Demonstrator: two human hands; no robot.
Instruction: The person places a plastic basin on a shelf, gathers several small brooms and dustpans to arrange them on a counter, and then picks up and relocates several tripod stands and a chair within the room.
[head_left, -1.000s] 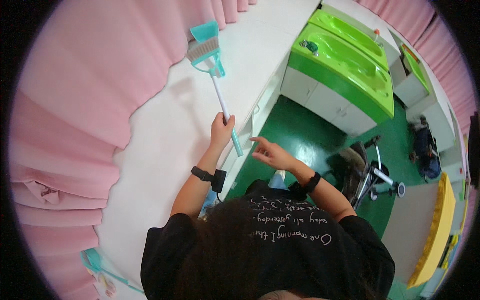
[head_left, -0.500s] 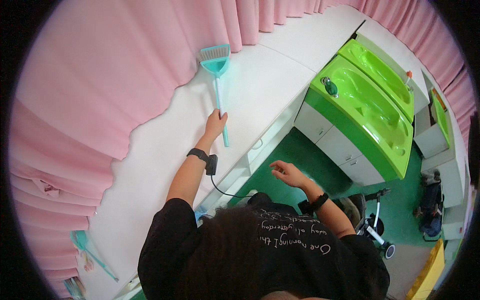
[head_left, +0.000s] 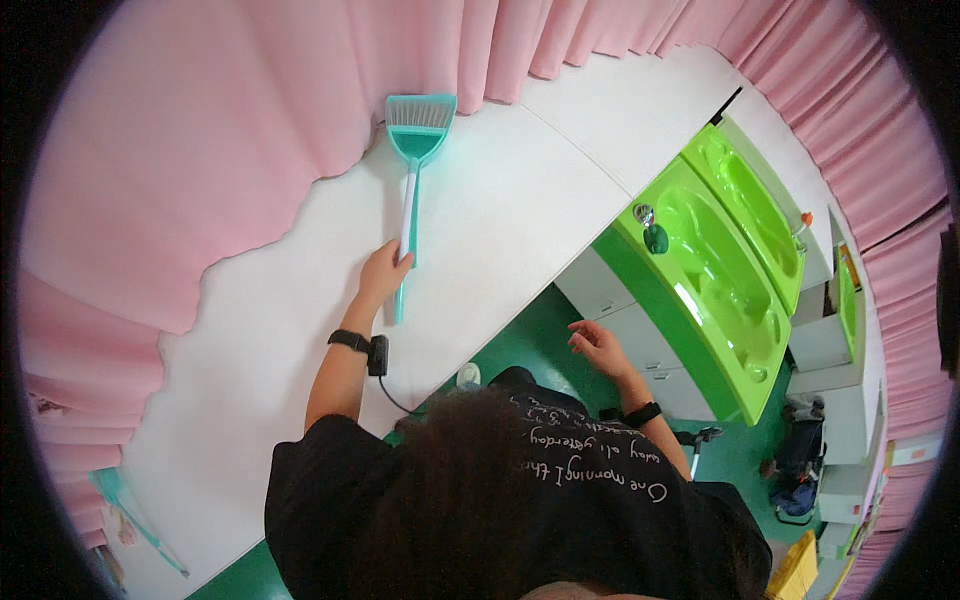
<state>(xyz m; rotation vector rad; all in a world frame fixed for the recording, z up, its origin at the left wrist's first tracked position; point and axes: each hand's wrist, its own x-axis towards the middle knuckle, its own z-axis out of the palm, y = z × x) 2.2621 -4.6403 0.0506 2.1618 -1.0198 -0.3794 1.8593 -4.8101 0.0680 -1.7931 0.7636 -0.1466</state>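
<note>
In the head view, my left hand (head_left: 385, 272) is closed round the white and teal handle of a small broom (head_left: 406, 215). The broom lies along the white counter (head_left: 520, 210), its grey bristles pointing away from me toward the pink curtain. A teal rim frames the bristles, and a second teal handle runs beside the first; this looks like a dustpan (head_left: 450, 113) under the broom. My right hand (head_left: 598, 345) hangs over the green floor past the counter's edge, fingers loosely bent and apart, with nothing in it.
Pink curtains (head_left: 250, 130) hang along the counter's far and left sides. Another teal long-handled tool (head_left: 150, 535) lies at the lower left. On the right stand bright green basins (head_left: 715, 280) on white cabinets, a dark folded stroller (head_left: 797, 460) and a yellow object (head_left: 795, 570).
My view has shifted. The broom and the teal pan now line up more nearly straight ahead, with both handles showing side by side. My left hand keeps hold; the right stays free.
</note>
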